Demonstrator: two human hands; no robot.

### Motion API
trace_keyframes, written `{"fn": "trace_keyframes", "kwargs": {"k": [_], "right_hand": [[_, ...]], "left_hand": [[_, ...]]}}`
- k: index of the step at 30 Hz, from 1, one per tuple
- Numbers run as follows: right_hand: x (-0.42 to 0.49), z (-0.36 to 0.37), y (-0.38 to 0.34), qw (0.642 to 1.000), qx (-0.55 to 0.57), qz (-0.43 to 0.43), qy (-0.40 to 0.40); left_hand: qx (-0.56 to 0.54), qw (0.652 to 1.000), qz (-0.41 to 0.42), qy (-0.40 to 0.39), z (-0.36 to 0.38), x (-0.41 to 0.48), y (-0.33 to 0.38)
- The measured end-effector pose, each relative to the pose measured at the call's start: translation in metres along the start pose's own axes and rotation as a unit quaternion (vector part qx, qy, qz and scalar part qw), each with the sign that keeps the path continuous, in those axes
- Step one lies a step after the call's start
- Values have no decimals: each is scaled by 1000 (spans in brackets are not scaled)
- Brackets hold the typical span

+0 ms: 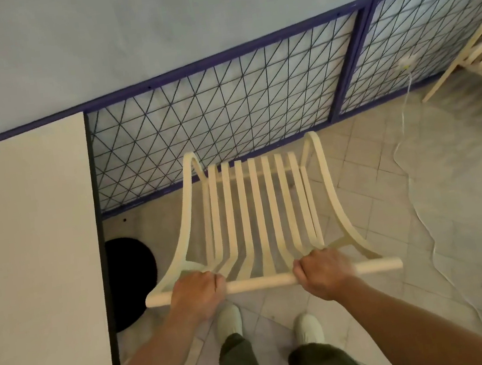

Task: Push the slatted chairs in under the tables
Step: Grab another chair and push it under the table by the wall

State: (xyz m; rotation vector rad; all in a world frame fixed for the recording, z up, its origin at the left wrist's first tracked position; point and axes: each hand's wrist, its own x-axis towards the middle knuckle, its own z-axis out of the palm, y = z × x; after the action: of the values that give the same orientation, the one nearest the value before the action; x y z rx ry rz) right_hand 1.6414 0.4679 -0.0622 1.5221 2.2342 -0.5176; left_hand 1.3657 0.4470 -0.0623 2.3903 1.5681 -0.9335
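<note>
Both hands grip the chair's [255, 208] top rail, left hand [197, 292] and right hand [322, 272] each curled tight around it, apparently to steer it. It stands on the floor beside the white bench [33, 255], not yet under it.

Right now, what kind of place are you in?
Probably a cafe or eating area: a white table, matching slatted chairs and a tiled floor beside a blue fence.
</note>
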Motion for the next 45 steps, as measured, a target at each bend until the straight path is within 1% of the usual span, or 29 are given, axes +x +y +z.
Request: {"fn": "trace_keyframes", "kwargs": {"k": [5,7,10,11,14,16,18,20,21,24,25,27,28,30,36,39,43,45], "right_hand": [[0,0,18,999,-33,-12,-3],[1,1,20,999,-41,-16,-2],[0,2,18,999,-38,-11,-2],[0,2,17,999,-35,-10,0],[1,2,18,1000,-22,-10,4],[2,3,19,1000,-24,-12,2],[0,5,21,1000,-8,-10,3],[-1,6,25,1000,8,-8,8],[-1,7,30,1000,10,-8,7],[3,13,51,1000,0,-9,16],[4,16,56,1000,2,-11,21],[8,21,61,1000,9,-8,27],[9,23,62,999,14,-8,30],[8,23,63,999,16,-10,31],[2,13,68,999,-5,-28,27],[1,5,75,997,-39,-62,16],[4,-6,92,998,-34,-57,17],[7,-12,101,997,-37,-70,11]], "left_hand": [[-16,1000,0,-10,-7,-13,28],[-29,1000,-7,-8,-6,-13,30],[-62,998,13,0,5,-9,25],[-84,996,18,3,10,-7,22],[-211,977,-24,-4,21,-1,18],[-245,969,-42,-3,24,2,18],[-245,968,-49,2,26,5,17],[-243,969,-34,23,28,4,18],[-230,972,-26,27,28,3,19],[-144,989,8,29,23,1,20],[-133,991,14,24,21,1,21],[-126,990,26,50,16,-1,24],[-108,993,34,41,12,-4,25],[-84,995,18,54,21,-1,26],[-97,994,-24,41,23,0,37],[-101,994,-18,48,21,-2,47],[-91,993,-27,67,16,-1,66],[-84,993,-41,69,12,0,77]]}}
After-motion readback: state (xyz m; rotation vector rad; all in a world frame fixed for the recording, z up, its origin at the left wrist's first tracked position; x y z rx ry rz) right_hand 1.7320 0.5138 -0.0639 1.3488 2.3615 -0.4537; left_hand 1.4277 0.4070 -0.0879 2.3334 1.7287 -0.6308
